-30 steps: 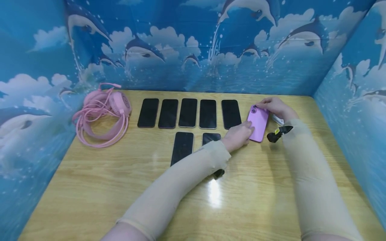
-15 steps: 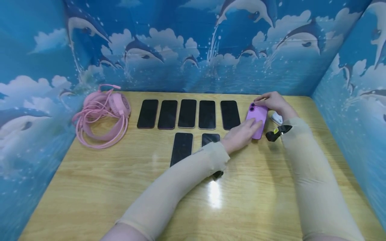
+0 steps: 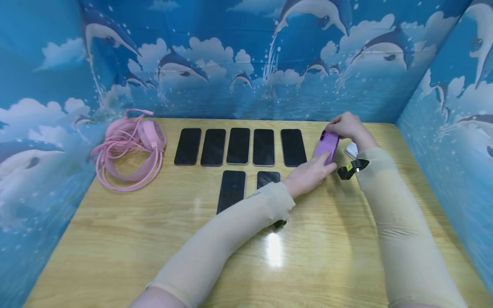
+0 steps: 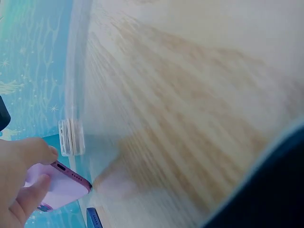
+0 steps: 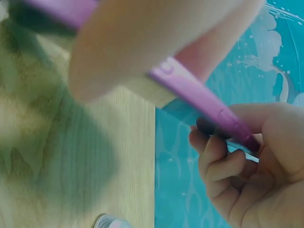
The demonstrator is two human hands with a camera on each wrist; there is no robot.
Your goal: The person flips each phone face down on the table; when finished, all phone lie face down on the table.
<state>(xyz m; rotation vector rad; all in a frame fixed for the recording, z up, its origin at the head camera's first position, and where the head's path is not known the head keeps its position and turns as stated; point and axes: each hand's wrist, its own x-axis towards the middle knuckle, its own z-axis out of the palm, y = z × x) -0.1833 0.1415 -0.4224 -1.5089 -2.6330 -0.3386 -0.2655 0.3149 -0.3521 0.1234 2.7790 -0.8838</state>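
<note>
Two hands pinch the purple phone (image 3: 326,147) just right of the black phone row (image 3: 239,146) — left hand (image 3: 308,174) low, right hand (image 3: 345,125) up top; best rotated slowly, edges gripped firm.

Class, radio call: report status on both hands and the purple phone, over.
Left hand grips purple phone at near end. Right hand grips far end. Phone tilted up off table. Black phones alongside, apart.
</note>
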